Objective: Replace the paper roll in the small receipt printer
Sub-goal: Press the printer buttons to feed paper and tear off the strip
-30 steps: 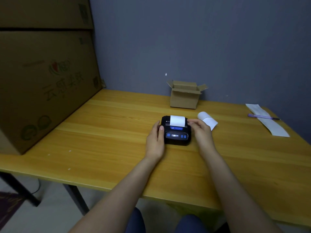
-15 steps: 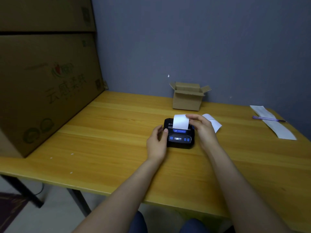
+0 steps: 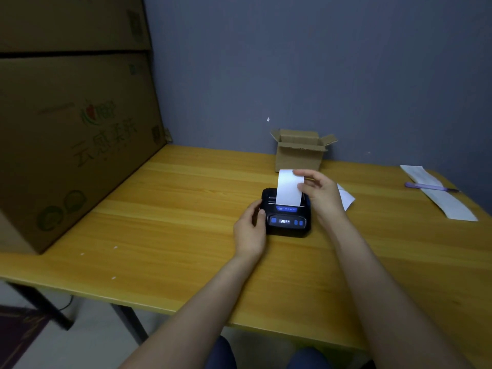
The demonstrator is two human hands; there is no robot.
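A small black receipt printer [image 3: 287, 222] with lit blue buttons sits mid-table. A white paper strip [image 3: 288, 189] rises upright out of its slot. My right hand [image 3: 323, 194] pinches the strip's upper right edge. Against the printer's left side rests my left hand [image 3: 250, 227], gripping it and holding it down. Behind my right hand lies another white paper roll [image 3: 346, 198], mostly hidden.
A small open cardboard box [image 3: 299, 153] stands behind the printer by the wall. Large cardboard boxes [image 3: 72, 139] fill the table's left side. A long paper strip [image 3: 439, 193] with a purple pen [image 3: 428, 186] across it lies at the far right. The wooden table [image 3: 173, 230] edge runs near me.
My right hand has pulled the paper up out of the printer, so the strip is now much longer and upright. My left hand stays at the printer's left side.
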